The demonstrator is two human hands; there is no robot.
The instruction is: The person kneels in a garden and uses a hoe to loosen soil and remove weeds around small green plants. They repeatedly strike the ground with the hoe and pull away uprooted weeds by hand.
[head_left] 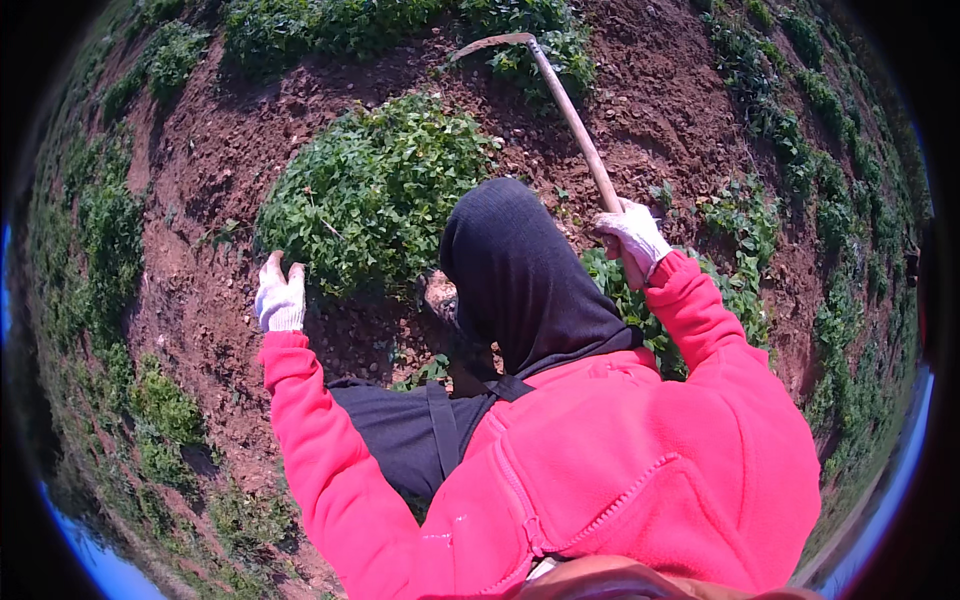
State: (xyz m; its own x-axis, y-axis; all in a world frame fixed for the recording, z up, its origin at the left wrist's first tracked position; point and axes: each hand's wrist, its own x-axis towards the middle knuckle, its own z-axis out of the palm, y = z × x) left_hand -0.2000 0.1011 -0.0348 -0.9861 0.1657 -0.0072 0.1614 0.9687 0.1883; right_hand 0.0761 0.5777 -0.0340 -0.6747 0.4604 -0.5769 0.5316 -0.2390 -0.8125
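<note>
My right hand (pixel 634 234), in a white knit glove, is closed around the lower end of a wooden handle. This belongs to a long-handled sickle (pixel 570 112), whose curved, rusty blade (pixel 491 43) points left above the soil near the far plants. On the other side, my gloved left hand (pixel 281 294) holds nothing, its soiled fingers apart. It is beside the lower left edge of a dense mound of leafy green plants (pixel 382 184). My bent knee (pixel 525 277) in dark trousers stands between the hands and covers part of the plants.
Reddish-brown, cloddy soil (pixel 202 157) surrounds the mound. More leafy plants (pixel 330 26) grow at the far side, and others (pixel 739 225) stand by my right hand. Rows of greenery (pixel 105 255) run along the left and right.
</note>
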